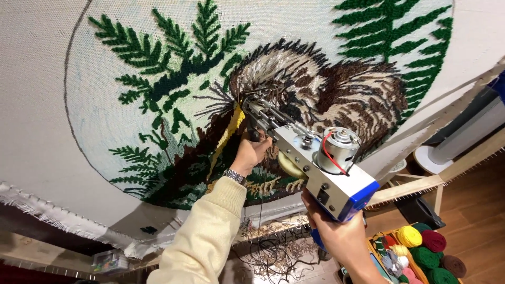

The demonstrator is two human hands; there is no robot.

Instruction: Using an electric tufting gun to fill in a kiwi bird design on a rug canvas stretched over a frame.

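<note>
A silver and blue tufting gun with a round motor on top points its needle at the yellow patch of a tufted rug design. My right hand is closed round the gun's blue rear handle. My left hand, in a cream sleeve with a metal wristwatch, grips the gun's front handle below the needle. The stretched white cloth carries a round picture of green fir branches and a brown and white furry shape.
The cloth is pinned on a wooden frame with tack strips along the edges. A box of yarn balls in yellow, green and dark red stands on the wooden floor at lower right. Loose yarn strands hang below the frame.
</note>
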